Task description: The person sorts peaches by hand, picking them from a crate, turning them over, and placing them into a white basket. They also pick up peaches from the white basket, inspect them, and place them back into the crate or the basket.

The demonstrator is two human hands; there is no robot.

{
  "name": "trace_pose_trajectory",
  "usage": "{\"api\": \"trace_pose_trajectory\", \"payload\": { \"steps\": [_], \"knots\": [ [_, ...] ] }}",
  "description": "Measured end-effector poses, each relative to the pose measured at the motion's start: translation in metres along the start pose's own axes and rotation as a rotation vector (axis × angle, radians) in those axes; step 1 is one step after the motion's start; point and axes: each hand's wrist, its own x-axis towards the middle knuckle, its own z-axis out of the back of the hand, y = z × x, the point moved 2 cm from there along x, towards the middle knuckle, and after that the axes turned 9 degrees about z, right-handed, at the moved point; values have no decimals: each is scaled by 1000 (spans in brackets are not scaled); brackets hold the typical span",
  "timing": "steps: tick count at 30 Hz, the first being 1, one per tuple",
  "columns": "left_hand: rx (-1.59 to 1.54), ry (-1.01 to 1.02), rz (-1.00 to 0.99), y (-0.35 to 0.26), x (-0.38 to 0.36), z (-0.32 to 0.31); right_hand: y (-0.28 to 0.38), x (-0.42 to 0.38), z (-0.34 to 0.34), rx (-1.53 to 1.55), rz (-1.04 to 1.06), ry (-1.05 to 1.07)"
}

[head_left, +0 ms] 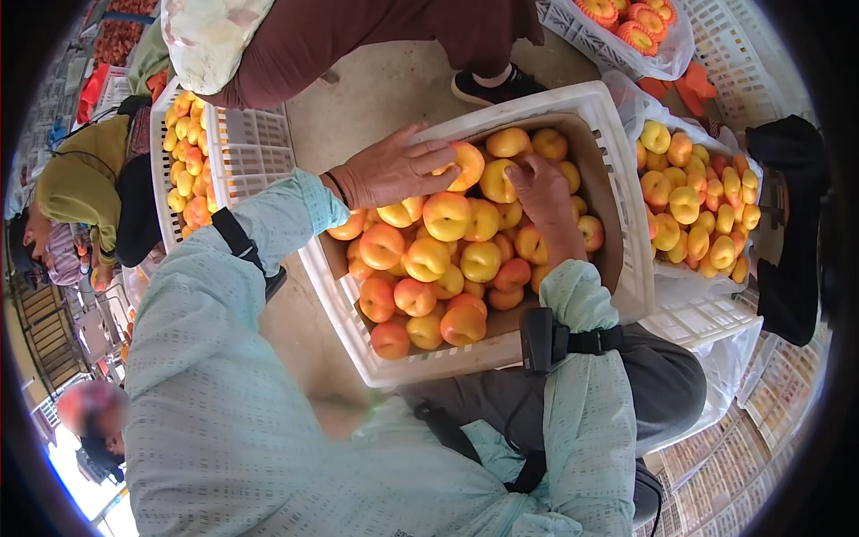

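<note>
A white plastic crate [343, 340] lined with brown cardboard stands before me, filled with yellow-red peaches [428, 259]. My left hand [385, 170] reaches in from the far left edge, its fingers curled over an orange peach [468, 166]. Close beside it, my right hand [543, 192] has its fingers bent against a yellow peach [497, 183] at the top of the pile. Its fingertips are partly hidden, but they press on that peach's right side. The two held peaches lie next to each other.
At the right stands another crate of peaches [684, 204] in a plastic bag. More fruit fills a white crate [255, 143] at the left. Peaches in foam nets [637, 31] sit at the top right. A person in dark red trousers [358, 27] is opposite me.
</note>
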Motion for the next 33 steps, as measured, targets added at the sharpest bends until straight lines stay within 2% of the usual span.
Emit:
{"api": "trace_pose_trajectory", "payload": {
  "steps": [1, 2, 4, 5, 7, 8, 10, 13, 14, 16, 19, 23, 25, 29, 31, 33],
  "knots": [
    [-2, 3, 17, 0, 0, 0, 1, 0, -2, -288, 201, -45],
    [-6, 5, 34, 0, 1, 0, -9, 0, -6, -292, 201, -47],
    [-18, 26, 35, 0, 0, -4, -32, -1, -15, -106, 170, -78],
    [-26, 51, 38, 1, -1, -6, -26, -1, -11, -108, 172, -76],
    [-42, 8, 40, 1, -1, -2, -13, -2, -4, 21, -73, 32],
    [-59, -34, 37, 1, 0, 0, -12, 1, -5, 21, -68, 34],
    [-38, -41, 35, 1, 0, -1, -7, 7, 1, -187, 155, -421],
    [0, 3, 33, 0, -2, -3, -7, 22, -2, -233, 253, -442],
    [18, 51, 36, -1, -1, -4, -5, 22, -1, -234, 255, -441],
    [31, 66, 29, 0, 1, -4, -1, 27, -8, -106, 147, -50],
    [64, 93, 12, -2, -1, -4, 23, 19, -2, -42, 165, 7],
    [94, 113, 5, 0, 2, -6, -23, 20, -13, -71, 123, -118],
    [126, 127, 12, -3, 1, -5, -24, 20, -13, -35, 246, -73],
    [147, 152, 29, -4, 4, -2, 11, 13, -1, -187, 292, -95],
    [207, 123, 24, -5, 3, -2, 22, 5, 10, -173, 142, -135],
    [269, 85, 8, -6, 3, -2, 45, -3, 32, -166, 178, -155]
  ]
}}
